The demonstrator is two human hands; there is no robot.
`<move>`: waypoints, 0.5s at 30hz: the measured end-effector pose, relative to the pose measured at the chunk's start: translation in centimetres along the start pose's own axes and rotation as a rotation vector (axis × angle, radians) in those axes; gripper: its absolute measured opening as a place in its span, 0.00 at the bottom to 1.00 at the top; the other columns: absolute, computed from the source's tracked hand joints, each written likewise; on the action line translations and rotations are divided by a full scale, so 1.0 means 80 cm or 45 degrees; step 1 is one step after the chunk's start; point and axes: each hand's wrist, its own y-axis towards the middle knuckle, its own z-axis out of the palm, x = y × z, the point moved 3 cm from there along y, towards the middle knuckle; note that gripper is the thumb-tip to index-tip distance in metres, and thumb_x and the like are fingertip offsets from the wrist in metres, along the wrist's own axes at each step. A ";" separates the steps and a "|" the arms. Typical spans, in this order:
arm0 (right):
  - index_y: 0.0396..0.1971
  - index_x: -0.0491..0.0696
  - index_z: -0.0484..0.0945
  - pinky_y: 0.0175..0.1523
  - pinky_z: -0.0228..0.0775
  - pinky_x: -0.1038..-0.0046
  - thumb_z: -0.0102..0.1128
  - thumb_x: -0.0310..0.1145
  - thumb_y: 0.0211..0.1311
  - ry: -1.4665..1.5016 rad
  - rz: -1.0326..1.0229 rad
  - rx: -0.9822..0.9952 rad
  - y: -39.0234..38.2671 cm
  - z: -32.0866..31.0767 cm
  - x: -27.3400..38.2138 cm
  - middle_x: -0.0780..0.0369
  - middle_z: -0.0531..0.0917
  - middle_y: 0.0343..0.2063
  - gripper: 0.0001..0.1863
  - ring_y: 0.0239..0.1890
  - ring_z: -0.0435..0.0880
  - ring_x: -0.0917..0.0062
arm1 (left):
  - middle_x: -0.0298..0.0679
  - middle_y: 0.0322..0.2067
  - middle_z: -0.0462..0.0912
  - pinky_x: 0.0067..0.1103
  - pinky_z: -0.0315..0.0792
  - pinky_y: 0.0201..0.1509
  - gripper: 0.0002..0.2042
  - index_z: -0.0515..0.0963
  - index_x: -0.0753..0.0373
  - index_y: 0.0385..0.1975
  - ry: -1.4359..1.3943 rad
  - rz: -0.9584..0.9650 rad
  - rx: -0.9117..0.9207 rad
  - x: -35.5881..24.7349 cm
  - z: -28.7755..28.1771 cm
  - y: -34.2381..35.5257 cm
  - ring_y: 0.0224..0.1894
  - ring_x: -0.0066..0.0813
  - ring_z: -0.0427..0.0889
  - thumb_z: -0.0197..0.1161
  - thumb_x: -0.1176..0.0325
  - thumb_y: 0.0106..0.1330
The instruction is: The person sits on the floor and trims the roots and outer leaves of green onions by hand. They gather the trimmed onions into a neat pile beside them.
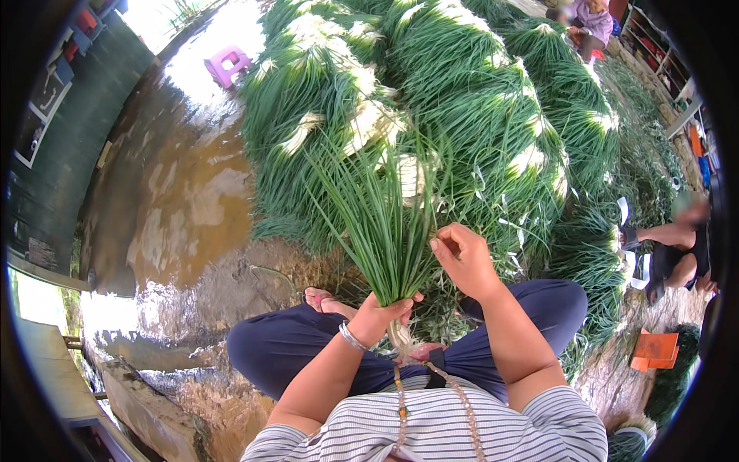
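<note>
My left hand (377, 317), with a silver bangle on its wrist, is closed round the lower stems of a bunch of spring onions (381, 242). The long green leaves fan upward and away from me, while the pale root ends hang below the fist over my lap. Beside the right edge of the leaves is my right hand (464, 260), its fingers curled in and thumb pressed toward the index finger. Whatever lies in that pinch, perhaps a thin leaf, is too small to make out.
Big heaps of spring onions (454, 85) with white ends rise ahead. Wet, muddy ground (177, 200) lies left, with a pink plastic stool (227, 66) farther off. Another person (681, 239) sits at right near an orange object (654, 350); one more person (591, 23) is far right.
</note>
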 end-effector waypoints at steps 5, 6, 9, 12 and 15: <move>0.26 0.42 0.72 0.25 0.57 0.81 0.57 0.26 0.61 0.160 -0.007 -0.260 -0.012 -0.018 -0.012 0.66 0.70 0.21 0.06 0.21 0.65 0.85 | 0.39 0.37 0.78 0.17 0.67 0.29 0.27 0.59 0.63 0.63 -0.272 0.038 0.113 -0.010 0.001 0.005 0.25 0.19 0.70 0.58 0.76 0.63; 0.29 0.45 0.73 0.25 0.58 0.81 0.56 0.27 0.63 0.323 0.008 -0.385 -0.016 -0.021 -0.025 0.67 0.71 0.22 0.04 0.21 0.66 0.86 | 0.39 0.38 0.77 0.17 0.67 0.29 0.28 0.58 0.62 0.64 -0.290 0.036 0.128 -0.012 -0.001 0.004 0.25 0.19 0.70 0.57 0.76 0.63; 0.43 0.47 0.72 0.24 0.61 0.82 0.50 0.34 0.68 1.017 0.150 -0.738 -0.007 -0.063 -0.039 0.64 0.77 0.29 0.09 0.20 0.66 0.88 | 0.39 0.39 0.77 0.17 0.66 0.28 0.28 0.57 0.62 0.64 -0.320 0.056 0.137 -0.012 -0.008 0.001 0.24 0.18 0.69 0.57 0.77 0.63; 0.54 0.45 0.68 0.23 0.63 0.82 0.51 0.38 0.68 1.399 0.206 -0.597 -0.001 -0.060 -0.015 0.61 0.83 0.37 0.20 0.20 0.70 0.87 | 0.40 0.39 0.76 0.18 0.64 0.27 0.27 0.59 0.62 0.62 -0.152 0.068 0.083 -0.006 -0.009 0.005 0.23 0.19 0.68 0.57 0.77 0.62; 0.43 0.44 0.76 0.25 0.63 0.83 0.61 0.32 0.61 0.632 0.216 -0.110 -0.014 -0.008 -0.002 0.65 0.80 0.30 0.12 0.21 0.70 0.87 | 0.38 0.36 0.77 0.18 0.65 0.27 0.15 0.70 0.65 0.51 0.030 0.038 0.027 0.000 -0.002 0.008 0.24 0.19 0.70 0.56 0.77 0.63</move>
